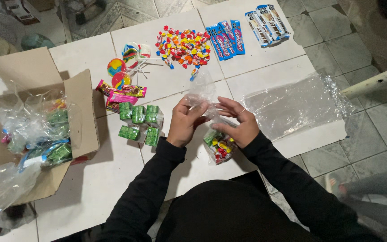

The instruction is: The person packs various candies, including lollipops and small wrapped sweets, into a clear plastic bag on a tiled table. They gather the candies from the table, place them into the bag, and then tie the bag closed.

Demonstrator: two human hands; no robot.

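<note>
My left hand [185,122] and my right hand [237,120] both grip the upper part of a small clear plastic bag [217,145] over the white tiled table [90,179]. The bag hangs down between my wrists and holds colourful wrapped sweets and a green packet. Its open top [202,89] sticks up above my fingers. Both arms wear black sleeves.
Green candy packets [139,123], pink wrapped bars [122,95], round lollipops [124,65], a heap of small wrapped sweets [184,47], blue bars [226,38] and blue-white bars [267,20] lie on the table. A cardboard box [32,125] with filled bags stands left. Clear bags [296,105] lie right.
</note>
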